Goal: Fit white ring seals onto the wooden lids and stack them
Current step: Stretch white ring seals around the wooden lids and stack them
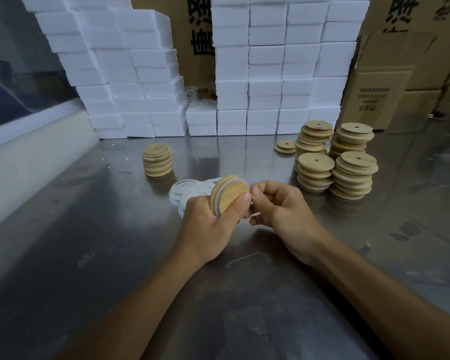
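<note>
My left hand [208, 224] grips a round wooden lid [229, 193] held on edge above the table, with a white ring seal around its rim. My right hand [278, 206] pinches the lid's right edge with thumb and curled fingers. Behind the hands lies a loose pile of white ring seals [182, 190]. A short stack of lids with seals [157, 160] stands at the back left. Several taller stacks of bare wooden lids [335, 162] stand at the right, and a low pair of lids [285, 146] lies beside them.
The work goes on over a steel table [115, 255]. A wall of white foam boxes [244, 74] lines the back edge, with cardboard cartons [379, 94] at the back right. A pale ledge [24, 152] runs along the left side.
</note>
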Motion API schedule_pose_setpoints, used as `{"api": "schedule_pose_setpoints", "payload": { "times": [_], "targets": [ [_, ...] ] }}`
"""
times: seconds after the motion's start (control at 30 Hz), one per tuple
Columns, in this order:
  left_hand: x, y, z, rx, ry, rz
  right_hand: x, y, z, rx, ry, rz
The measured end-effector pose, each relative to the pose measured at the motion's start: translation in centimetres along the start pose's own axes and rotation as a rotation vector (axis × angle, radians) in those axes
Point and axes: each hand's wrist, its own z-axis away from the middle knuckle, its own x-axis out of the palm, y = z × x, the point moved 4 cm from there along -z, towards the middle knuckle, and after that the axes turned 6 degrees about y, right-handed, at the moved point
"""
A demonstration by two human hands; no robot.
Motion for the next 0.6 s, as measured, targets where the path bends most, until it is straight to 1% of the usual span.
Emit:
{"api": "schedule_pose_setpoints", "payload": {
  "times": [0.17,0.23,0.33,0.37,0.43,0.53,0.6],
  "targets": [
    [0.1,0.1,0.1,0.07,-0.011,-0.032,0.9,0.7,0.2,0.084,0.001,-0.018],
    [0.1,0.3,0.0,0.081,-0.003,-0.031,1.0,0.9,0.1,0.08,0.065,-0.018],
    [-0.2,0.7,-0.4,0.115,0.047,-0.049,0.5,1.3,-0.2,0.035,0.222,0.003],
    [-0.3,0.7,-0.6,0.117,0.061,-0.061,0.1,1.2,-0.3,-0.011,0.272,0.051],
    [-0.1,0.4,-0.8,0.056,0.053,-0.068,-0.4,0.7,-0.3,-0.148,0.333,0.191],
    [0.2,-0.3,-0.7,-0.06,-0.001,-0.102,-0.7,-0.3,0.1,-0.352,0.357,0.371],
    [0.2,-0.4,-0.5,-0.049,-0.003,-0.181,-0.7,-0.9,0.3,-0.454,0.358,0.495]
  ]
}}
